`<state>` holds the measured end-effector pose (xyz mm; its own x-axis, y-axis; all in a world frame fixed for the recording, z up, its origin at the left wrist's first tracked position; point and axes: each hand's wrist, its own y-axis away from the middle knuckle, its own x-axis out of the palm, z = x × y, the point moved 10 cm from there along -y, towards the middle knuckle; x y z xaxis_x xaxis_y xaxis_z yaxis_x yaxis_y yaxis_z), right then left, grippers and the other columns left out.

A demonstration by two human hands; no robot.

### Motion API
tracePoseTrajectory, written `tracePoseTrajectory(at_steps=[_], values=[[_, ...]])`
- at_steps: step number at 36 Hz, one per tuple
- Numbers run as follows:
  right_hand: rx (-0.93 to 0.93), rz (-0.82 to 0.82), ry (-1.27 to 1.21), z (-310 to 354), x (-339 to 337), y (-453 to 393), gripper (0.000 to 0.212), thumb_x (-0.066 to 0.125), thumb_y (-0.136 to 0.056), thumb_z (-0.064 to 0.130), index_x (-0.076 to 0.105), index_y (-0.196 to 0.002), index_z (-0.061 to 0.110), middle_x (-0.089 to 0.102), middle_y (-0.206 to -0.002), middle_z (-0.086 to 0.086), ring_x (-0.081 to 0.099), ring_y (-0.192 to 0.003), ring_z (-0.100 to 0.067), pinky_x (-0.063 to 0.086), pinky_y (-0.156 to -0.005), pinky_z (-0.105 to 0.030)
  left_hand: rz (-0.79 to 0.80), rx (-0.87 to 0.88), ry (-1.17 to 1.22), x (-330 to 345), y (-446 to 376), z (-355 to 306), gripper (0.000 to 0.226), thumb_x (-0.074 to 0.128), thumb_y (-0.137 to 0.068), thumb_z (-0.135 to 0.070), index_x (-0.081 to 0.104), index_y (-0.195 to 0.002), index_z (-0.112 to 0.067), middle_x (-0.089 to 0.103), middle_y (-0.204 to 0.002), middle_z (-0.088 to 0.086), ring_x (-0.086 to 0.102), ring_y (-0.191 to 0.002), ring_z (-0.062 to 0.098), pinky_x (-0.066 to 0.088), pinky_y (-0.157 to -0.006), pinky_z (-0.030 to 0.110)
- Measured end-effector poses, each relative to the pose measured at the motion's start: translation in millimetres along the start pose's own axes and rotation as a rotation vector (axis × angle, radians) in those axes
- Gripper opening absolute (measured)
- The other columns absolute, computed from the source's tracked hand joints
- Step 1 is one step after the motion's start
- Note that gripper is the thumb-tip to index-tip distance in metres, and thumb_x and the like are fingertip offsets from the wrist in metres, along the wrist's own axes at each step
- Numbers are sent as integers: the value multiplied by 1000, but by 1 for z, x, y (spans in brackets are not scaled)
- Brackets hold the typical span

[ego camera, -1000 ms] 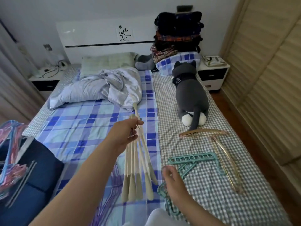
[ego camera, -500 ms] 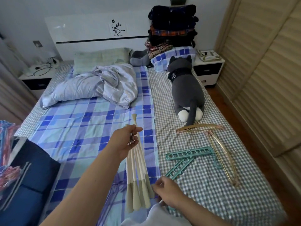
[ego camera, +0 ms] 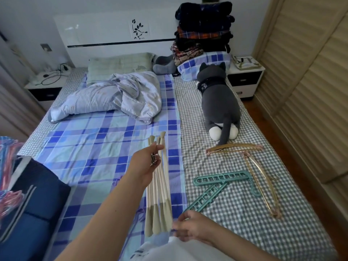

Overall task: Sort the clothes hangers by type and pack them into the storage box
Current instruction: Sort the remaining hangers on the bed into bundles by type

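The bed [ego camera: 105, 147] is seen first, covered half in blue plaid, half in grey gingham. At its left edge a dark blue storage box [ego camera: 32, 200] is seen, with coloured hangers [ego camera: 7, 166] bunched at the far left; their number cannot be counted. One grey plush cat [ego camera: 220, 104] is laid face down on the gingham side; white lettering is carried on its black collar band, too small to be read. Near the cat's tail two gold hangers [ego camera: 259, 178] are laid, and just beside them two teal slotted hangers [ego camera: 222, 178]. A bundle of cream hangers [ego camera: 160, 193], perhaps five, is gripped at its metal hooks by the left hand [ego camera: 145, 166], above the plaid. The bundle's lower ends are met by the right hand [ego camera: 190, 227], fingers curled; whether anything is pinched cannot be told.
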<state>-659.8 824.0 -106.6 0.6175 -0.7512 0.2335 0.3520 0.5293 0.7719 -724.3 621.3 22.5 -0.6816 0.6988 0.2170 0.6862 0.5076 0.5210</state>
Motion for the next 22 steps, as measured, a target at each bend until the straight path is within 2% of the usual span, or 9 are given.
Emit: tracePoseTrajectory(at_steps=[3, 6, 9, 14, 18, 20, 22], values=[[-24, -23, 7, 0, 2, -9, 33, 76, -85, 4, 50, -106, 3, 68, -97, -20, 68, -79, -26, 56, -62, -28, -3, -2, 44, 5, -1, -3, 27, 59, -102, -24, 79, -92, -8, 69, -109, -6, 49, -68, 9, 52, -79, 25], [-113, -73, 15, 11, 0, -17, 26, 74, -86, 3, 53, -102, 3, 71, -84, -16, 68, -75, -23, 57, -70, -30, -6, 3, 56, 9, 0, -8, 28, 57, -104, -25, 77, -94, -7, 66, -94, -9, 50, -69, 11, 52, -89, 30], [-180, -143, 50, 20, -7, -17, 16, 69, -91, 6, 57, -100, 1, 70, -78, -14, 66, -69, -20, 56, -67, -28, -9, -3, 60, 10, -2, -12, 28, 57, -104, -24, 76, -92, -6, 65, -86, -10, 50, -70, 12, 52, -97, 33], [-167, -117, -52, 14, -11, -16, 16, 63, -96, 8, 64, -106, -5, 69, -78, -12, 66, -66, -18, 55, -63, -27, 27, -17, 57, 6, -10, -15, 27, 60, -102, -27, 73, -92, -6, 67, -89, -1, 54, -69, 12, 56, -88, 32], [-106, -60, -104, 2, -10, -21, 8, 70, -92, 9, 65, -89, 3, 65, -73, -10, 61, -66, -17, 52, -62, -26, 59, -38, 30, 4, -14, -10, 26, 59, -102, -23, 76, -96, -5, 71, -97, -5, 54, -66, 11, 55, -86, 31], [-78, -55, -55, -2, -11, -24, 12, 73, -90, 12, 64, -84, 7, 65, -72, -8, 60, -66, -16, 53, -65, -27, 66, -53, 3, 3, -15, -6, 25, 61, -101, -23, 78, -98, -5, 72, -91, -8, 55, -64, 10, 54, -87, 31], [-58, -63, 20, -5, -13, -28, 14, 75, -88, 17, 64, -85, 8, 67, -74, -6, 62, -69, -16, 55, -72, -31, 74, -81, -43, 3, -18, 0, 22, 64, -100, -21, 81, -92, -10, 70, -77, -7, 56, -63, 10, 55, -87, 33]])
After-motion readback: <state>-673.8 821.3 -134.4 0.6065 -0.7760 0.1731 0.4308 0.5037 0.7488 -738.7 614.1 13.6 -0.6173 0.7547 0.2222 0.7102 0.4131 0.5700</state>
